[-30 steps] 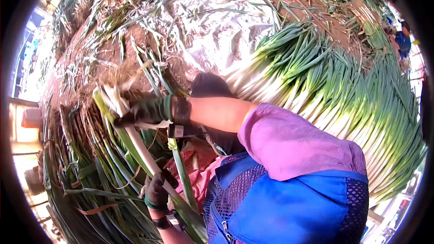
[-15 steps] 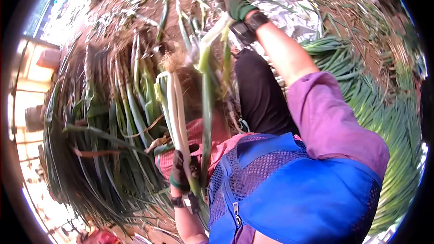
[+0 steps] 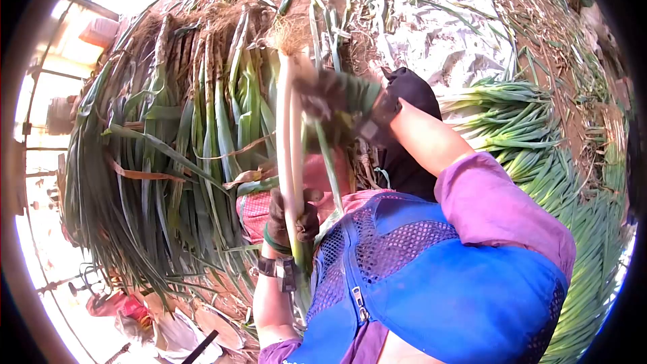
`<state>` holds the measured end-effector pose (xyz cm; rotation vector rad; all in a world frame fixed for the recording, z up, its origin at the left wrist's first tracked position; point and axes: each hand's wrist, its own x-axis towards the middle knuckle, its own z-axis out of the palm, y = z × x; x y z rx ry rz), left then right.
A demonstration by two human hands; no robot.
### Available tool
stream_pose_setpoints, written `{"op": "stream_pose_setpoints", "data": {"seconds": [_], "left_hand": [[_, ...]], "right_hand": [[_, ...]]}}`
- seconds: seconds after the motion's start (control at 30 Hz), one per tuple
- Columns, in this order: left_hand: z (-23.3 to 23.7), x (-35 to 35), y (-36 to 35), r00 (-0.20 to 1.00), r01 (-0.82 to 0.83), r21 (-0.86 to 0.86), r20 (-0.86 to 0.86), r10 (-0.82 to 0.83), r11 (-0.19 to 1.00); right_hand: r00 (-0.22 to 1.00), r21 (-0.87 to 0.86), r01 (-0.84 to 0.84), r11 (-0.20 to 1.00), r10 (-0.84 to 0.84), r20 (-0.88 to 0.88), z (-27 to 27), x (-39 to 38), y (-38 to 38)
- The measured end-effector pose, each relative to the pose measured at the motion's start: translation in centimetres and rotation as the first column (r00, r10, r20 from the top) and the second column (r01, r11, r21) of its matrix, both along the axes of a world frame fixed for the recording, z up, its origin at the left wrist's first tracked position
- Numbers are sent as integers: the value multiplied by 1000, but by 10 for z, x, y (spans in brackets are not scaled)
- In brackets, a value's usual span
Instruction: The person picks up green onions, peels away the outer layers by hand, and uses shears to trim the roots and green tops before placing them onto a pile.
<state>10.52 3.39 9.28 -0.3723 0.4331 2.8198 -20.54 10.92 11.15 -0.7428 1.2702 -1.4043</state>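
My left hand (image 3: 291,221), in a dark glove, is wrapped round the lower stalks of green onions (image 3: 288,135). Their white stems stand upright from the fist, with a tuft of pale roots at the top and green leaves hanging below toward my lap. My right hand (image 3: 337,98), also gloved, is smeared by motion close beside the upper white stems, and its fingers do not show clearly. A loose green leaf (image 3: 329,162) slants down beneath it toward my vest.
A thick row of untrimmed onions (image 3: 162,141) with soil-brown roots lies at the left. Trimmed green onions (image 3: 573,195) are heaped along the right. White sheeting (image 3: 458,34) and scattered leaf scraps cover ground ahead. Bags (image 3: 168,330) lie at lower left.
My right hand has swung back from the white sheeting to the held onions, and the peeled strip it was pulling away no longer stretches out. My left hand keeps its grip.
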Motion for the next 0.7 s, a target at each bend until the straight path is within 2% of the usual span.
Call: {"op": "stream_pose_setpoints", "data": {"seconds": [0.07,0.1,0.13,0.17,0.23,0.3,0.33,0.37,0.4,0.43,0.47,0.5,0.53,0.57,0.63,0.67,0.7], "left_hand": [[-3,8,-1,989,-125,-60,70,129,990],[-4,14,-2,976,-184,-91,103,193,979],[-4,19,-5,984,-169,23,60,168,985],[0,31,-2,943,-271,-26,195,270,962],[14,45,0,940,-282,-94,171,294,955],[10,67,-2,931,-191,-363,227,285,912],[8,72,0,929,-192,-370,229,289,909],[7,76,3,927,-193,-377,232,294,906],[2,79,4,925,-211,-347,230,301,914],[-1,79,5,924,-228,-318,227,308,920],[2,74,5,943,-218,-258,193,271,941],[4,72,6,924,-197,-317,256,283,928],[10,66,7,928,-194,-313,248,277,930],[15,61,9,932,-189,-307,243,269,933],[12,57,9,923,-232,-310,228,309,922],[11,54,7,924,-251,-278,218,315,927],[9,51,5,924,-270,-243,208,322,931]], "right_hand": [[975,40,-207,977,203,91,-32,-3,-15],[971,9,-236,972,236,-29,-46,-7,-5],[954,-18,-265,964,260,-149,-52,-11,7],[855,154,-371,916,401,-328,-55,-20,14],[502,515,-431,741,671,-545,-50,-43,23],[275,816,-247,522,845,-458,-30,-49,27],[294,847,-127,516,835,-465,-15,-47,20],[83,911,84,403,908,-410,16,-49,7],[-247,731,196,654,754,-608,-26,-89,-7],[-229,488,230,842,535,-814,-34,-128,-25],[-75,424,453,784,508,-858,-13,-159,-59],[141,66,386,920,12,-990,-2,-205,-79],[342,-3,494,869,-198,-919,34,-193,-89],[468,-85,609,788,-445,-764,72,-180,-98],[84,-539,519,663,-668,-740,94,-170,-125],[31,-573,436,694,-648,-761,101,-160,-126],[3,-487,344,803,-519,-855,111,-131,-115]]}}
